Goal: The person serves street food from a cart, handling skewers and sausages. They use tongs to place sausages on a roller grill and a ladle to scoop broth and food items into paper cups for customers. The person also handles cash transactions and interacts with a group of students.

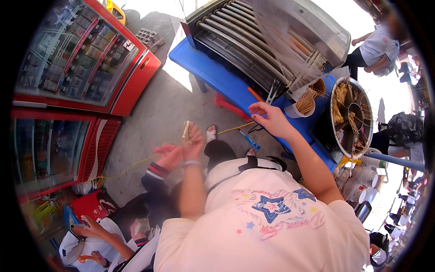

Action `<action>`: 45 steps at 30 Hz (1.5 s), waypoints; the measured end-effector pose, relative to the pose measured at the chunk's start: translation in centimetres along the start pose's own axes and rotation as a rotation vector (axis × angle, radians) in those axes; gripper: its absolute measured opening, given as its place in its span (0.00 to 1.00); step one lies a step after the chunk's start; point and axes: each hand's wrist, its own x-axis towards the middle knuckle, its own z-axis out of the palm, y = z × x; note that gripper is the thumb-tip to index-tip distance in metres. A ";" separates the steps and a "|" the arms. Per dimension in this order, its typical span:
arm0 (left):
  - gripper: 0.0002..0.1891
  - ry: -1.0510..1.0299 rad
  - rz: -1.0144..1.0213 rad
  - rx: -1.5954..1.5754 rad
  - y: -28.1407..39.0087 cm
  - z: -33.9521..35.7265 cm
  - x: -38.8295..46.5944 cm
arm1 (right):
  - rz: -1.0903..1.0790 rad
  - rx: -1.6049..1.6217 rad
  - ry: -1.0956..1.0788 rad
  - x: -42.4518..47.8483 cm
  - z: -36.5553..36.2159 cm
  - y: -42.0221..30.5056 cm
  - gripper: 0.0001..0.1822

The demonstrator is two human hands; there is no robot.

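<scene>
My left hand [193, 141] is curled around a small folded piece of paper [186, 130], which looks like a banknote. Another person's hand [169, 155], in a dark sleeve with striped cuff, is close beside my left wrist. My right hand [273, 120] hovers by the edge of a blue table [234, 80], its fingers loosely bent and apart, with nothing visible in them. Just beyond its fingertips are metal tongs [271, 91] and an orange handle [255, 94]. A white cup of wooden sticks [295, 111] stands to its right.
A roller grill [231, 44] with a clear cover stands on the table. A round pot of skewers [334, 132] is at the right. Red drinks fridges [136, 83] line the left. A yellow cord [136, 166] crosses the floor. People stand lower left and right.
</scene>
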 end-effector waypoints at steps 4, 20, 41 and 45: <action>0.07 0.710 -0.026 0.416 0.7 0.0 5.0 | 0.056 -0.050 0.460 10.6 -2.4 2.3 0.19; 0.10 0.871 -0.530 1.078 9.6 -3.0 8.3 | 0.512 -0.984 0.979 25.9 -15.6 9.8 0.15; 0.07 0.417 -0.622 1.198 4.5 6.4 19.6 | 0.470 0.175 0.771 24.9 -9.0 5.9 0.07; 0.10 0.359 -0.588 1.279 4.5 8.8 19.4 | 0.451 0.693 0.683 24.2 -5.9 3.6 0.05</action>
